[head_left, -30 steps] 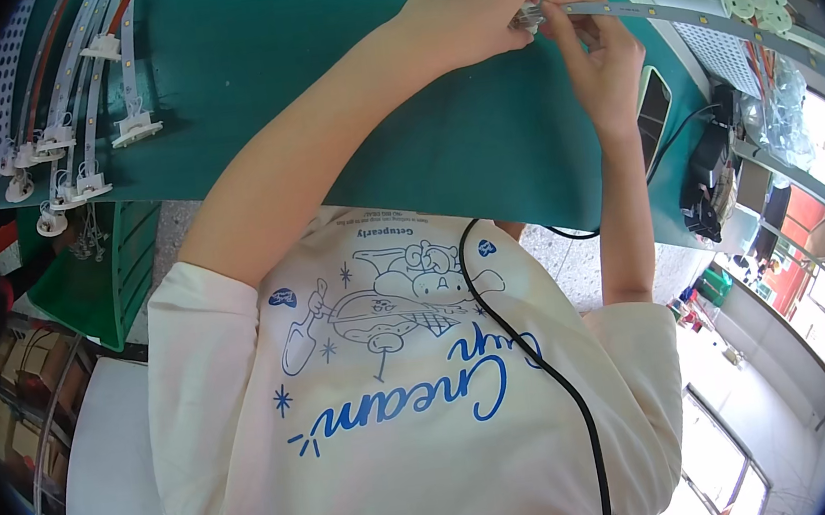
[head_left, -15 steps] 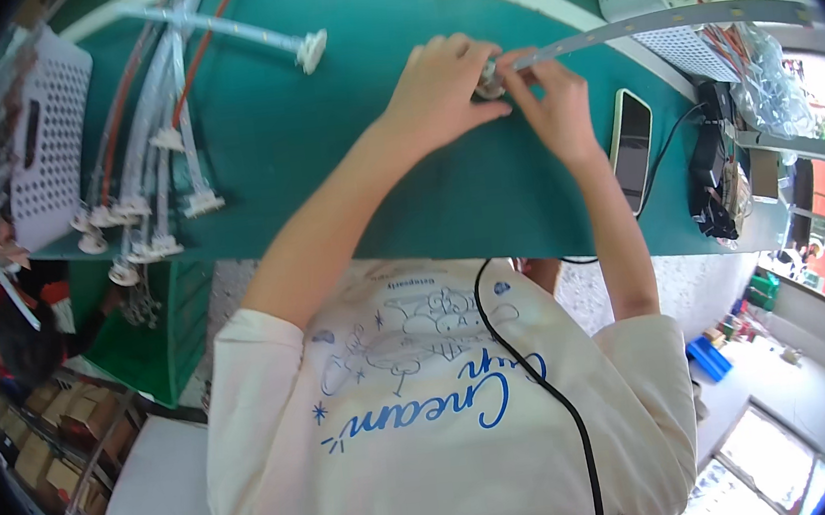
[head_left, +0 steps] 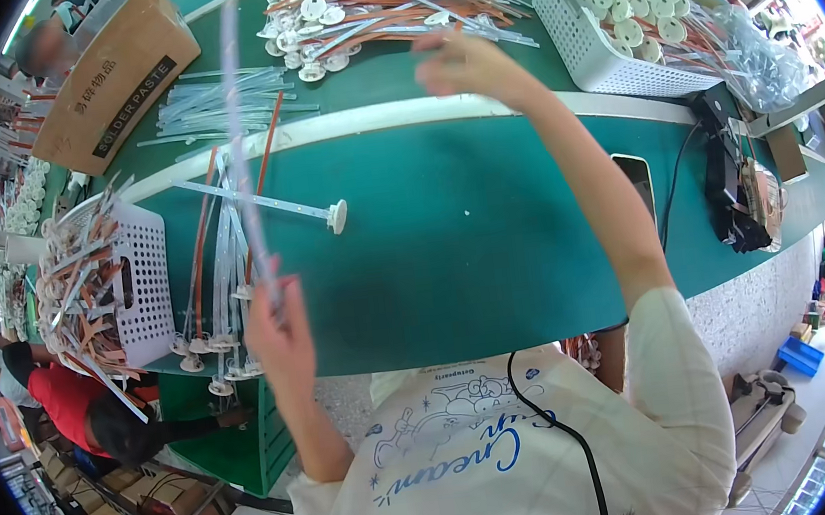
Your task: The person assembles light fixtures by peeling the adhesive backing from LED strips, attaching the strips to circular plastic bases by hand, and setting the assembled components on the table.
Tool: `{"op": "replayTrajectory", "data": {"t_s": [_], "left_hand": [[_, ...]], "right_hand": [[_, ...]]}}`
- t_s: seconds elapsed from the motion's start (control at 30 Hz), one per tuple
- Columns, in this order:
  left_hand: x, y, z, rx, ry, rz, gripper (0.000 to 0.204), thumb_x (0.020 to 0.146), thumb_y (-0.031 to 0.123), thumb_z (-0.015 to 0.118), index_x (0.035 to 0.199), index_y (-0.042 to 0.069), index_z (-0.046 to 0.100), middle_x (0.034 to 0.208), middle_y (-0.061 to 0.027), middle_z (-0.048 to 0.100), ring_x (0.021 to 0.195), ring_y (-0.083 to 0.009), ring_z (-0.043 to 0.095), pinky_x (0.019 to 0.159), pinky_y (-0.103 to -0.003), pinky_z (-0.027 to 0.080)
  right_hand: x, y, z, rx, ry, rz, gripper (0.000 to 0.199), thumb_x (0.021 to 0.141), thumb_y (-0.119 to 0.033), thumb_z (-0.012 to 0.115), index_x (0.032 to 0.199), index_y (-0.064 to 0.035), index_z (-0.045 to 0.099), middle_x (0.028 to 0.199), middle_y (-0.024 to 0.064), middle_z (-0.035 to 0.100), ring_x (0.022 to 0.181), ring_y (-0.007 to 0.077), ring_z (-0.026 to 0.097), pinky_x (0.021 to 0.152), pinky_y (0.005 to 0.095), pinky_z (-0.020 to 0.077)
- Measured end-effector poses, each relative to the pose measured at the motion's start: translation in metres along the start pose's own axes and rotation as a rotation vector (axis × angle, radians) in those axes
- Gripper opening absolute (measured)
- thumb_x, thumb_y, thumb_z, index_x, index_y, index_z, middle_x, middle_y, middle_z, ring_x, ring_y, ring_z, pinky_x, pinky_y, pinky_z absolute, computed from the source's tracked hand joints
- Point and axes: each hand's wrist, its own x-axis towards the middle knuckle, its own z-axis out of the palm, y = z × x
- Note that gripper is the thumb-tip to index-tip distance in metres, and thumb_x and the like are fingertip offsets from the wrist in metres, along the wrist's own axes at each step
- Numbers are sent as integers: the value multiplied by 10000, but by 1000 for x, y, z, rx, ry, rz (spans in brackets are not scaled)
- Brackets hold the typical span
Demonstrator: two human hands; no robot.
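Observation:
My left hand [head_left: 282, 334] is closed around the lower end of a pale LED strip [head_left: 238, 125], which stands nearly upright above the bench's left part and is blurred. My right hand [head_left: 469, 68] is over the rear table section, its fingers smeared by motion. Just beyond it lies a heap of LED strips with white round end pieces [head_left: 314, 8] and orange or pale bands. On the near green bench, one LED strip with a white end piece [head_left: 338, 217] lies slanted beside a bundle of similar strips [head_left: 227, 247].
A white perforated basket [head_left: 146, 285] full of strips stands left; another basket [head_left: 599, 67] holds white discs at back right. Pale strips [head_left: 216, 107] lie beside a cardboard box [head_left: 117, 77]. A phone [head_left: 634, 179] and black device [head_left: 726, 174] sit right. A co-worker in red [head_left: 86, 407] bends beside a green crate [head_left: 260, 434].
My hands have parted: the left has come left and nearer with the strip, while the right has reached farther back to the heap. The view has shifted, showing more of the rear table.

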Motion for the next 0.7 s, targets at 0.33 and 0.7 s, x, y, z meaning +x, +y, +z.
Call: {"op": "replayTrajectory", "data": {"t_s": [0.33, 0.7], "left_hand": [[-5, -26, -35, 390, 239, 113, 456, 870, 192, 568, 1273, 19, 443, 1253, -192, 424, 1154, -331, 418, 940, -410, 353], [21, 16, 20, -134, 121, 279, 476, 822, 113, 612, 1258, 10, 450, 1199, -151, 493, 1040, -279, 505, 874, -361, 413]], "right_hand": [[124, -6, -42, -221, 877, -128, 331, 861, -207, 592, 1048, 65, 572, 928, 120, 608, 829, 166, 596, 683, 238, 449], [-16, -174, -69, -94, 675, -562, 186, 896, -183, 565, 943, -10, 612, 787, 43, 628, 681, 107, 602, 630, 189, 478]]}}
